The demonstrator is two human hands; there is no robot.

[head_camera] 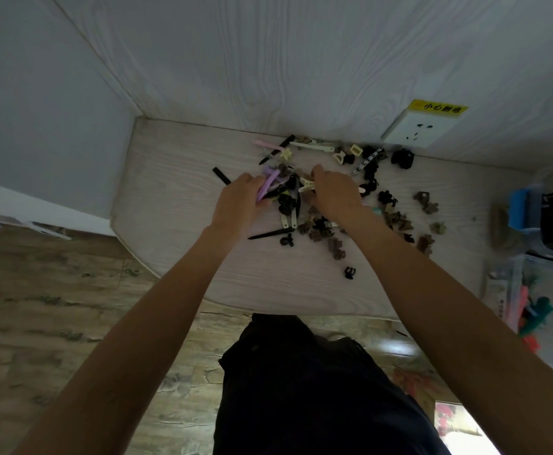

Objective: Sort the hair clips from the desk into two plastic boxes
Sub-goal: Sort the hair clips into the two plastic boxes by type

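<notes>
1. The left hand [240,200] has its fingers curled round a long purple clip [267,185], which sticks out past the fingertips toward the wall socket [414,128].
2. The right hand [335,193] pinches a cream clip [307,185] between thumb and fingers; the grip is partly hidden, so it may only be touching it.
3. Both hands meet over the pile of hair clips [304,218], on the side of it away from the wall socket.
4. The pile lies on the desk [176,198] below the wall socket: black, brown, cream and pink clips, spread from the back wall toward the desk's front edge.
5. A lone small black claw clip [349,272] sits nearest the front edge, well apart from the wall socket.
6. Two clear plastic boxes [531,244] stand at the right edge of the desk, below and to the right of the wall socket, blurred, with dark and coloured contents.
</notes>
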